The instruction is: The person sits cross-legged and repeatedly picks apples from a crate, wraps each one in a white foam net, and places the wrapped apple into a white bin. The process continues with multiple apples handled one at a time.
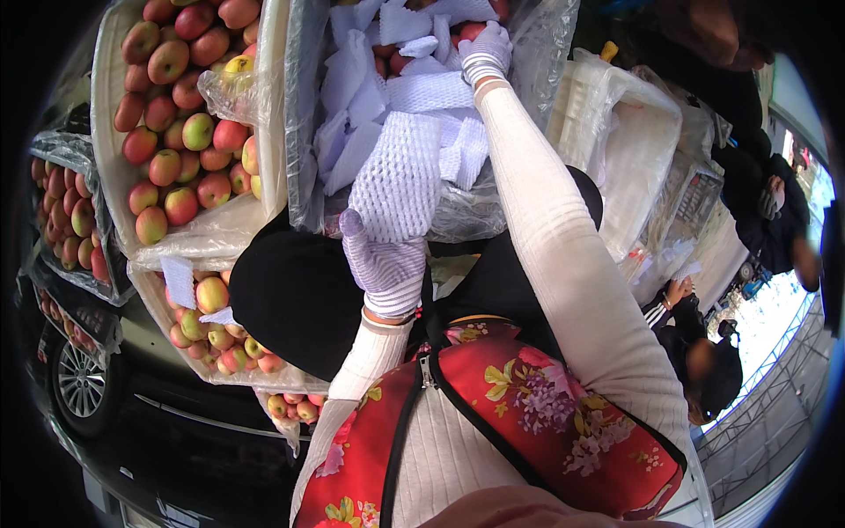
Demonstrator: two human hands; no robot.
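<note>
A white foam fruit net (398,175) rests in my gloved left hand (385,264), its mesh spread flat over the fingers and the thumb apart. My right hand (487,49), in a striped glove, reaches to the far side of a plastic-lined crate (305,165). Its fingers are at a red apple (470,31); whether they grip it cannot be made out. Loose foam nets (426,90) fill much of this crate. Between them several red apples (398,63) show partly.
At left stand foam boxes of apples (165,168), with a second box (211,310) nearer me. Beyond them is a black car (198,455). To the right are a plastic-lined white foam box (643,152) and people, one with a hand (678,290) among papers.
</note>
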